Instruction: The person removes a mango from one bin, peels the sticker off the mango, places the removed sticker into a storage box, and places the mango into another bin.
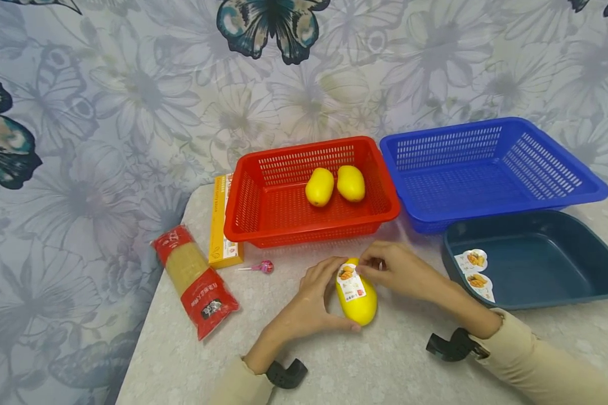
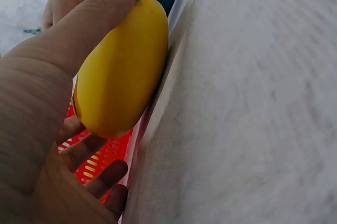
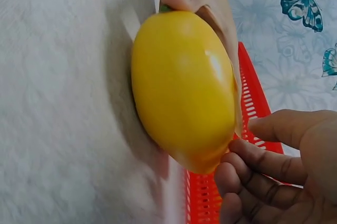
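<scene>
A yellow mango (image 1: 361, 308) lies on the table with a white sticker label (image 1: 353, 288) on its upper face. My left hand (image 1: 314, 304) holds the mango, thumb at its near end and fingers at its far end; the left wrist view shows that thumb (image 2: 105, 10) by the stem. From the right, my right hand (image 1: 402, 270) has thumb and forefinger at the label's upper edge and seems to pinch it. In the right wrist view, these fingertips (image 3: 237, 147) meet at the mango's far end, and the label's face is turned away.
Two mangoes (image 1: 320, 187) lie in a red basket (image 1: 284, 228). Beside it stand a blue basket (image 1: 446, 214) and a dark teal tray (image 1: 547, 225) with more sticker labels (image 1: 478, 286) on its rim. A noodle packet (image 1: 195, 281), yellow box (image 1: 220, 225) and lollipop (image 1: 266, 266) lie left.
</scene>
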Action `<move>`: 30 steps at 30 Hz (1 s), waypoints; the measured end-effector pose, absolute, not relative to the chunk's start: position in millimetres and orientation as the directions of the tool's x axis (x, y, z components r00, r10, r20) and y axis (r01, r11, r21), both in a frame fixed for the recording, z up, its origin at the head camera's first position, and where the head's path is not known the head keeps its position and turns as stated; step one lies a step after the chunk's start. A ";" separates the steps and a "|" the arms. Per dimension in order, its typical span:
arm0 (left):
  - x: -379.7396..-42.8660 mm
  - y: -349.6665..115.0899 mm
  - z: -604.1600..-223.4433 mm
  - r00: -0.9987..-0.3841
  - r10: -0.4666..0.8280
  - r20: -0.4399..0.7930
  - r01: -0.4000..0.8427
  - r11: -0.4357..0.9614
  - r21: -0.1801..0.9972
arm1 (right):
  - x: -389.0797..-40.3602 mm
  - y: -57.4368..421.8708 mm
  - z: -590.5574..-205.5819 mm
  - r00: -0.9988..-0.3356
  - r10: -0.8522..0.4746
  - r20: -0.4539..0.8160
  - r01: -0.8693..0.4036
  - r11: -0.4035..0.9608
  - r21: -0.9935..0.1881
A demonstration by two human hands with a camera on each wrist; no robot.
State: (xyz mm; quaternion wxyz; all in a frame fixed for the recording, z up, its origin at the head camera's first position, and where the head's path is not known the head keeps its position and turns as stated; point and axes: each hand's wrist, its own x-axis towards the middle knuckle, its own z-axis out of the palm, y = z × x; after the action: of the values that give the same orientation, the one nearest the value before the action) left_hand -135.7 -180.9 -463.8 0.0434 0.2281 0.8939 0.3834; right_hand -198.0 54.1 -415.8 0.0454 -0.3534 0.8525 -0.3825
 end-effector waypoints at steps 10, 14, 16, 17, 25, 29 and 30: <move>-137.4 -181.1 -466.2 -0.901 0.422 0.104 0.361 0.594 0.719 | -196.0 42.3 -419.7 -0.798 -0.574 0.181 -0.484 0.434 -0.759; -139.6 -180.3 -466.5 -0.902 0.417 0.108 0.361 0.597 0.716 | -194.4 40.9 -419.8 -0.804 -0.565 0.187 -0.469 0.409 -0.782; -140.2 -179.7 -466.0 -0.902 0.418 0.110 0.364 0.597 0.715 | -193.9 40.6 -420.2 -0.803 -0.565 0.188 -0.464 0.395 -0.793; -140.3 -179.5 -465.9 -0.901 0.419 0.112 0.366 0.596 0.715 | -193.6 40.4 -420.5 -0.803 -0.565 0.189 -0.461 0.388 -0.798; -141.0 -178.6 -466.5 -0.900 0.420 0.119 0.370 0.588 0.719 | -188.0 40.5 -419.9 -0.790 -0.564 0.242 -0.470 0.302 -0.830; -141.9 -180.1 -466.4 -0.903 0.412 0.120 0.364 0.589 0.722 | -183.2 40.9 -414.9 -0.752 -0.586 0.300 -0.509 0.228 -0.830; -141.9 -180.4 -466.5 -0.904 0.411 0.117 0.361 0.591 0.721 | -182.1 41.4 -413.9 -0.744 -0.592 0.309 -0.517 0.217 -0.828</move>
State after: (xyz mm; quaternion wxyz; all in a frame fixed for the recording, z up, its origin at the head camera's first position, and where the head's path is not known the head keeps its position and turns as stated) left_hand -141.9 -180.4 -466.5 0.0310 0.2166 0.8913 0.3971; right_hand -182.1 41.4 -413.9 0.0364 -0.3557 0.7793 -0.5146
